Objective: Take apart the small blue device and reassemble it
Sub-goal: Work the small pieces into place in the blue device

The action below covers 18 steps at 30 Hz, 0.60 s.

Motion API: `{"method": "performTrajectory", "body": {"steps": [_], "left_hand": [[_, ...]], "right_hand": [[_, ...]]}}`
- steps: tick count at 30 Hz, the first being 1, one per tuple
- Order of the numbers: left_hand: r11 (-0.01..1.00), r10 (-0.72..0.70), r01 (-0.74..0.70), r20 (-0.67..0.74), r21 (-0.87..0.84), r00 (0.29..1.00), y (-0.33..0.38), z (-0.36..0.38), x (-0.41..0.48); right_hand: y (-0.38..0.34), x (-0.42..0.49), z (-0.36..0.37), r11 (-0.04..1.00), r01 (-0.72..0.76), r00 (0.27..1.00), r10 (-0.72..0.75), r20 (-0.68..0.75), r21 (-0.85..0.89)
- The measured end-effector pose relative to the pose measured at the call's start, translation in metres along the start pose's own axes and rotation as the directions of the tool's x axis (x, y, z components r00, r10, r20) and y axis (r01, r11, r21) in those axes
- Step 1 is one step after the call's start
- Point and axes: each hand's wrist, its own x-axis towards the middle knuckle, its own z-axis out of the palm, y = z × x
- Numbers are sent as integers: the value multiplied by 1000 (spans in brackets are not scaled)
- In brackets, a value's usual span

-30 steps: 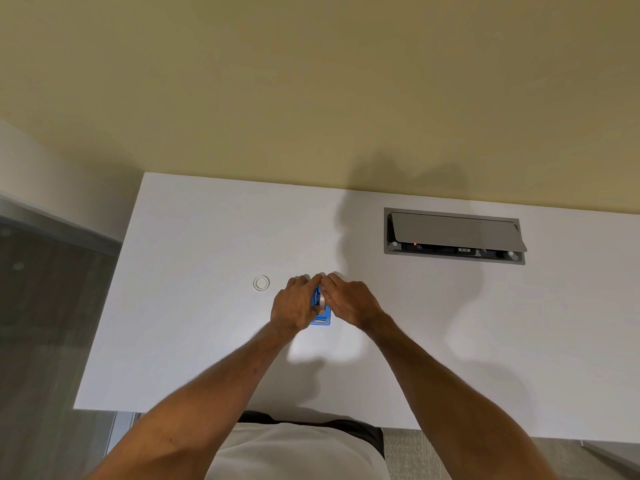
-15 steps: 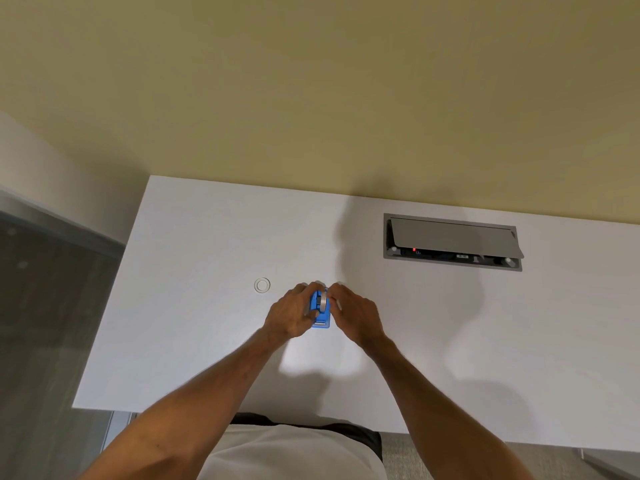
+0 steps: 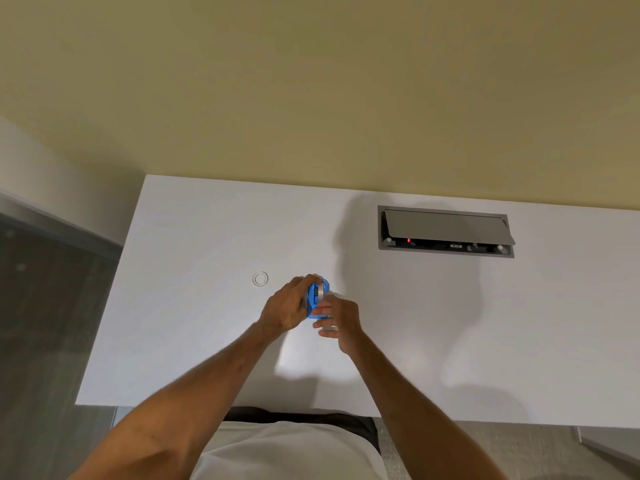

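Two hands point(image 3: 313, 311) over white desk point(image 3: 194, 306), yellow wall point(image 3: 311, 81)

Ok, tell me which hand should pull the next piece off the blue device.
Probably the right hand. The left hand is wrapped around the blue device, steadying it above the desk, while the right hand's fingers rest loosely against its near end, free to pull.

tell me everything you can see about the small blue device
The small blue device is a compact, bright blue body, plastic by the look, with a grey roll or wheel set in its upper part. It is held above the white desk, long axis roughly upright. The left hand wraps its left side; the right hand touches its lower right with the fingertips. Much of it is hidden by the fingers, and finer details are too small to tell.
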Motion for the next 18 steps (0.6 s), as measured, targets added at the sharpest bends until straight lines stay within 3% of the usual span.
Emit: {"method": "performTrajectory", "body": {"steps": [3, 18], "left_hand": [[1000, 14, -14, -5, -3, 1000, 0, 0, -2], [1000, 17, -17, 21, -27, 1000, -2, -1, -1]], "right_hand": [[3, 0, 8, 993, -40, 999, 42, -14, 114], [1, -3, 22, 973, -19, 989, 52, -138, 231]]}}
